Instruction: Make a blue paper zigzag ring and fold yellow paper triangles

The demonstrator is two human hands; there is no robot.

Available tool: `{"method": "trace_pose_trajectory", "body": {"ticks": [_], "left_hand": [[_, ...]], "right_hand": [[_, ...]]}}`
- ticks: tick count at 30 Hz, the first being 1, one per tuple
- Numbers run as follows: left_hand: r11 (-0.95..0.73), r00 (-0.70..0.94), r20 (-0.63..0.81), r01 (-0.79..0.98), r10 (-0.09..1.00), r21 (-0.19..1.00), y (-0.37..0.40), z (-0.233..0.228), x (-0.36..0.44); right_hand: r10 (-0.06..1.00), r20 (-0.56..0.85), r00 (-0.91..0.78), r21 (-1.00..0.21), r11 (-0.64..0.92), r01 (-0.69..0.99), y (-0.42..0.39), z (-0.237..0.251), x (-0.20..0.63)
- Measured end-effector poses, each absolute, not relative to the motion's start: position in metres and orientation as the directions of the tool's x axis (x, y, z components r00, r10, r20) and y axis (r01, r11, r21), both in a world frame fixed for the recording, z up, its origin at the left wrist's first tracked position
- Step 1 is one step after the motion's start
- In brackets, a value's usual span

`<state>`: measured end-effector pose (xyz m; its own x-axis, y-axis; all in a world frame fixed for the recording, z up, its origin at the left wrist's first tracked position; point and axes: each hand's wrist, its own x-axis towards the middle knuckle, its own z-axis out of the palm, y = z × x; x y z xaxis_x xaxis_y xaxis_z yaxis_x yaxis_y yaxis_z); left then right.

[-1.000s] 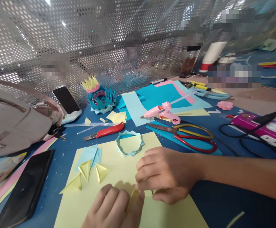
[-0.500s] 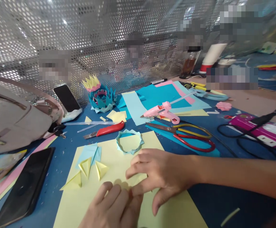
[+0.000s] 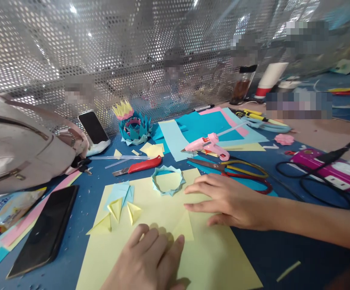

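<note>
My left hand [image 3: 151, 255], its fingers curled and pressed down, holds a folded yellow paper triangle [image 3: 187, 228] against a large yellow sheet [image 3: 217, 262]. Part of the triangle is hidden beneath those fingers. My right hand [image 3: 226, 199] hovers over or rests on the sheet's right side, fingers stretched and apart, with nothing in it. Three folded yellow paper pieces [image 3: 134, 213] lie left of centre, beside light blue paper pieces [image 3: 128, 193]. At the sheet's far edge sits a light blue zigzag paper ring [image 3: 154, 183].
Beyond the sheet are a red utility knife [image 3: 145, 164], a pink glue gun [image 3: 209, 144], scissors [image 3: 238, 168] and a blue paper flower [image 3: 135, 129]. A black phone [image 3: 46, 229] and a bag [image 3: 18, 149] are left; a magenta power strip [image 3: 322, 169] with cords is right.
My right hand has moved up and right, away from my left hand, uncovering the yellow triangle. My left hand stays on the paper. The view has shifted slightly.
</note>
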<state>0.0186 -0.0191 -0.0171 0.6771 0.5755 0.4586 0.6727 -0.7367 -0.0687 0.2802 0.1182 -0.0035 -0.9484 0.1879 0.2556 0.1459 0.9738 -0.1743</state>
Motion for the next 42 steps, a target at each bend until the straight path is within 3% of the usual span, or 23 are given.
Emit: {"method": "trace_pose_trajectory", "body": {"ticks": [5, 9, 11, 15, 19, 22, 25, 37, 42], "left_hand": [[-0.762, 0.677, 0.453, 0.648, 0.579, 0.005, -0.019, -0.012, 0.018], [-0.765, 0.671, 0.471, 0.644, 0.572, 0.013, -0.022, -0.005, 0.02], [-0.769, 0.673, 0.508, 0.639, 0.538, -0.031, -0.024, -0.003, 0.021], [-0.771, 0.69, 0.557, 0.623, 0.463, -0.132, -0.028, -0.004, 0.023], [-0.756, 0.678, 0.535, 0.646, 0.504, -0.106, -0.027, -0.005, 0.023], [-0.74, 0.655, 0.542, 0.667, 0.526, -0.088, -0.027, -0.003, 0.022], [-0.723, 0.625, 0.566, 0.687, 0.538, -0.07, -0.028, 0.0, 0.021], [-0.738, 0.618, 0.597, 0.672, 0.511, -0.065, -0.025, -0.007, 0.019], [-0.733, 0.641, 0.555, 0.675, 0.53, -0.079, -0.024, -0.012, 0.019]], "right_hand": [[0.155, 0.286, -0.946, -0.098, 0.986, 0.132, 0.114, 0.004, 0.272], [-0.017, 0.263, -0.965, -0.057, 0.998, -0.033, 0.115, 0.006, 0.254], [-0.048, 0.275, -0.96, -0.075, 0.995, -0.071, 0.116, 0.005, 0.245], [0.0, 0.311, -0.95, -0.125, 0.991, -0.041, 0.115, 0.002, 0.235], [0.129, 0.326, -0.936, -0.241, 0.969, 0.05, 0.107, 0.003, 0.229], [0.269, 0.257, -0.928, -0.39, 0.908, 0.155, 0.099, 0.004, 0.227], [0.338, 0.199, -0.92, -0.432, 0.873, 0.227, 0.092, 0.005, 0.227], [0.437, -0.061, -0.897, -0.461, 0.785, 0.413, 0.083, 0.017, 0.224], [0.346, -0.206, -0.915, -0.582, 0.708, 0.399, 0.093, 0.03, 0.226]]}}
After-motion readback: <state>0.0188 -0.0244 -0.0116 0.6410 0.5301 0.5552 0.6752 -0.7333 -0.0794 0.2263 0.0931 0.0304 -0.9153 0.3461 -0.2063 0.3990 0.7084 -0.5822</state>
